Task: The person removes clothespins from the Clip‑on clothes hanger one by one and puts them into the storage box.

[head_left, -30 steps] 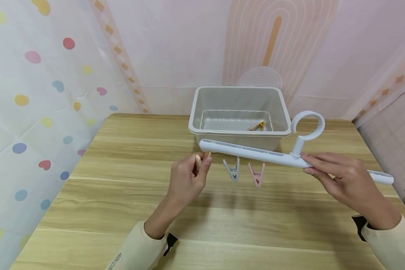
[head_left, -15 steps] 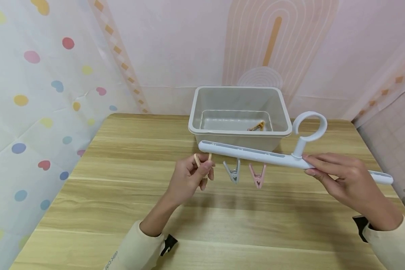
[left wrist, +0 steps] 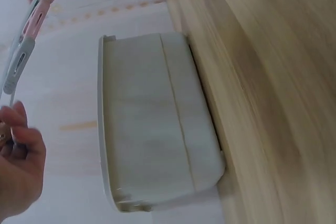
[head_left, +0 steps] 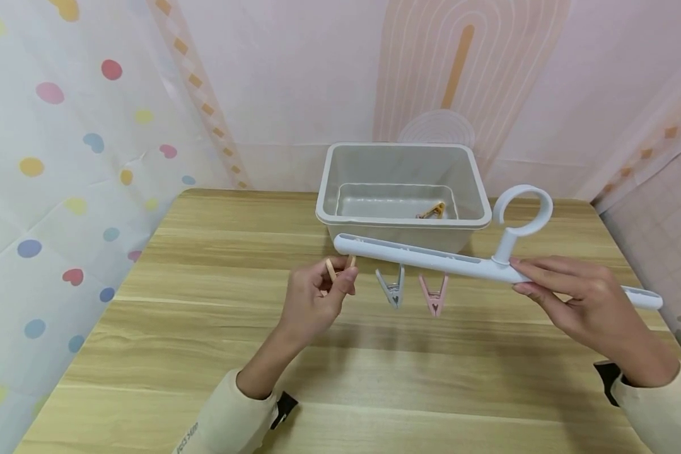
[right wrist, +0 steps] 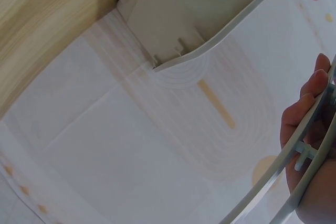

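Note:
My right hand point(head_left: 584, 306) grips the bar of a pale blue-white hanger point(head_left: 420, 257) just right of its ring hook, holding it above the table. Beneath the bar hang a grey-blue clothespin point(head_left: 395, 294) and a pink clothespin point(head_left: 434, 301). At the bar's left end, my left hand point(head_left: 309, 306) pinches a light peach clothespin point(head_left: 331, 270), its two handles pointing up. Fingers hide its lower part, and whether it touches the bar I cannot tell. In the left wrist view the pink clip point(left wrist: 37, 18) and grey clip point(left wrist: 20, 64) line up along the hanger.
A grey plastic bin point(head_left: 403, 222) stands at the back of the wooden table point(head_left: 215, 302), behind the hanger. Inside it lies an orange clothespin point(head_left: 436, 210). Patterned cloth point(head_left: 295, 75) hangs behind the table and along its left side.
My left hand keeps the peach clothespin near the bar's left end; its lower fingers spread out half a second ago and are now drawn in. Hanger and right hand have barely moved.

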{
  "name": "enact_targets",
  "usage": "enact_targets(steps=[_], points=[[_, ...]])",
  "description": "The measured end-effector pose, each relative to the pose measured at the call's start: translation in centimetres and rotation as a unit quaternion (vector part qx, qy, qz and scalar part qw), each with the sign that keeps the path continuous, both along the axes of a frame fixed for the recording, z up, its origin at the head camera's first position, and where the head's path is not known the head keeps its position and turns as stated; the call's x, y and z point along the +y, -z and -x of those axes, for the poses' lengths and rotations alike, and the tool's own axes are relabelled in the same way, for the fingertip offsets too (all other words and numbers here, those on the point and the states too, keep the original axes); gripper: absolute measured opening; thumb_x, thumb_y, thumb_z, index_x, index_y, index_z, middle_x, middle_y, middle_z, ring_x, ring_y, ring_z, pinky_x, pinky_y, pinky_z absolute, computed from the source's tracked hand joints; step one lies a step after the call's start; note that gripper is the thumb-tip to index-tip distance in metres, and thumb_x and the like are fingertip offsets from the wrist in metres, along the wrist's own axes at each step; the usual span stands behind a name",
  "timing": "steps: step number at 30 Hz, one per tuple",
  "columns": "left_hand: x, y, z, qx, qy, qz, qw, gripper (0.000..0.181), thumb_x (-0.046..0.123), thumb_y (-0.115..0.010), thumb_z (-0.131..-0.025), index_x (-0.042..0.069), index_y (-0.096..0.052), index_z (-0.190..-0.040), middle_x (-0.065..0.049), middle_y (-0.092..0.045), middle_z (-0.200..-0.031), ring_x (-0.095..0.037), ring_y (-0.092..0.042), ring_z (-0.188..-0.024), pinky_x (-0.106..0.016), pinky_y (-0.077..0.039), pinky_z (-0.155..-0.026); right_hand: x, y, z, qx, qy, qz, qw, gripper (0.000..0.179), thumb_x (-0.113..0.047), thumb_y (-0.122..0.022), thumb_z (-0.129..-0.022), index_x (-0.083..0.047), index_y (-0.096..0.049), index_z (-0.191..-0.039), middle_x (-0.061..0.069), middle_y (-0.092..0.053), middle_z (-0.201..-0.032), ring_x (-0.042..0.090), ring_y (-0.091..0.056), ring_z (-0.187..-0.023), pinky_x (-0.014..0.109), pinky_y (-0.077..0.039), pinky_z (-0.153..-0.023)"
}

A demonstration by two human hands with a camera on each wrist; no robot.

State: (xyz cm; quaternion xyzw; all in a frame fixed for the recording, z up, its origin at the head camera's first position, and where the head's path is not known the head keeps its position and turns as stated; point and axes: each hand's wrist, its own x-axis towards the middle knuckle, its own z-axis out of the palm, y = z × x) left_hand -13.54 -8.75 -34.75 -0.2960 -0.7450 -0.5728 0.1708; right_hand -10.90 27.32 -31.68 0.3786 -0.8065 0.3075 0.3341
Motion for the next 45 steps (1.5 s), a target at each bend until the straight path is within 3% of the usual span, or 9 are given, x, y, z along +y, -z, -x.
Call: enact_targets(steps=[5, 10, 17, 19, 23, 31, 33, 39, 45], points=[[0.1, 0.5, 0.5, 0.141, -0.071, 0.035, 0.9868, 0.041, 0.018, -0.061, -0.103, 0.003, -0.054, -0.065, -0.004, -0.058, -0.055, 0.003, -0.04, -0.048, -0.011, -0.032, -0.043, -0.1, -0.1, 0.0, -0.001, -0.002, -0.001, 1.0, 0.047, -0.04, -0.062, -0.1, 0.003, -0.079, -0.104, -0.01, -0.074, -0.113, -0.018, -0.062, -0.098, 0.008, -0.042, -0.062], [0.2, 0.5, 0.4, 0.228, -0.131, 0.087, 0.9608, 0.045, 0.027, -0.051, -0.107, -0.002, -0.063, -0.075, -0.001, -0.05, -0.051, -0.001, -0.038, -0.043, -0.012, -0.031, -0.041, -0.1, 0.0, 0.0, -0.001, -0.004, -0.002, 1.0, 0.044, -0.04, -0.062, -0.1, 0.0, -0.079, -0.107, -0.002, -0.078, -0.108, -0.018, -0.062, -0.101, 0.008, -0.042, -0.062], [0.1, 0.6, 0.5, 0.357, -0.245, 0.183, 0.8829, 0.031, 0.014, -0.048, -0.104, -0.005, -0.062, -0.085, -0.001, -0.049, -0.05, -0.007, -0.034, -0.037, -0.021, -0.029, -0.035, -0.1, 0.1, 0.0, -0.001, -0.002, -0.011, 0.9999, 0.043, -0.041, -0.062, -0.1, -0.003, -0.079, -0.107, 0.005, -0.08, -0.101, -0.017, -0.063, -0.097, 0.008, -0.04, -0.059], [0.0, 0.5, 0.6, 0.372, -0.261, 0.197, 0.8686, 0.028, 0.012, -0.048, -0.103, -0.005, -0.06, -0.084, -0.001, -0.045, -0.049, -0.007, -0.028, -0.037, -0.022, -0.024, -0.034, 0.0, 0.1, -0.1, 0.004, 0.005, -0.017, 0.9998, 0.044, -0.042, -0.061, -0.1, -0.003, -0.08, -0.107, 0.005, -0.08, -0.1, -0.016, -0.062, -0.092, 0.008, -0.038, -0.058], [-0.1, 0.6, 0.6, 0.348, -0.238, 0.189, 0.887, 0.032, 0.016, -0.047, -0.106, -0.006, -0.062, -0.087, -0.001, -0.049, -0.052, -0.006, -0.032, -0.038, -0.019, -0.026, -0.036, 0.1, 0.2, -0.1, 0.013, 0.024, -0.028, 0.9993, 0.047, -0.045, -0.059, -0.1, -0.003, -0.08, -0.105, 0.008, -0.08, -0.096, -0.016, -0.06, -0.089, 0.007, -0.036, -0.055], [0.0, 0.5, 0.3, 0.186, -0.14, 0.125, 0.9644, 0.034, 0.022, -0.058, -0.104, 0.0, -0.062, -0.078, 0.0, -0.047, -0.055, -0.003, -0.039, -0.048, -0.012, -0.032, -0.045, 0.2, 0.0, -0.2, 0.042, 0.052, -0.036, 0.9971, 0.052, -0.047, -0.057, -0.101, 0.0, -0.081, -0.1, 0.017, -0.078, -0.086, -0.018, -0.058, -0.091, 0.01, -0.038, -0.055], [0.0, 0.4, 0.3, 0.183, -0.149, 0.127, 0.9636, 0.031, 0.02, -0.061, -0.103, 0.002, -0.063, -0.078, 0.001, -0.05, -0.055, -0.003, -0.043, -0.047, -0.013, -0.035, -0.045, 0.2, 0.0, -0.2, 0.048, 0.051, -0.03, 0.9971, 0.052, -0.046, -0.058, -0.101, 0.001, -0.08, -0.098, 0.018, -0.077, -0.084, -0.017, -0.058, -0.088, 0.011, -0.037, -0.054], [-0.5, 0.4, 0.3, 0.247, -0.216, 0.173, 0.9286, 0.03, 0.022, -0.059, -0.102, 0.0, -0.069, -0.085, -0.001, -0.059, -0.056, -0.011, -0.051, -0.043, -0.021, -0.04, -0.042, 0.4, -0.2, -0.4, 0.049, 0.043, 0.005, 0.9979, 0.048, -0.042, -0.061, -0.1, 0.001, -0.08, -0.099, 0.003, -0.079, -0.093, -0.016, -0.055, -0.081, 0.01, -0.034, -0.054], [-2.1, -1.0, 1.2, 0.132, -0.109, 0.185, 0.9677, 0.014, 0.011, -0.073, -0.093, 0.002, -0.069, -0.082, 0.001, -0.056, -0.059, -0.004, -0.047, -0.05, -0.016, -0.037, -0.047, 0.7, -0.4, -0.7, 0.044, 0.03, 0.035, 0.998, 0.042, -0.04, -0.063, -0.099, -0.002, -0.08, -0.103, -0.02, -0.071, -0.115, -0.02, -0.058, -0.094, 0.005, -0.036, -0.064]])
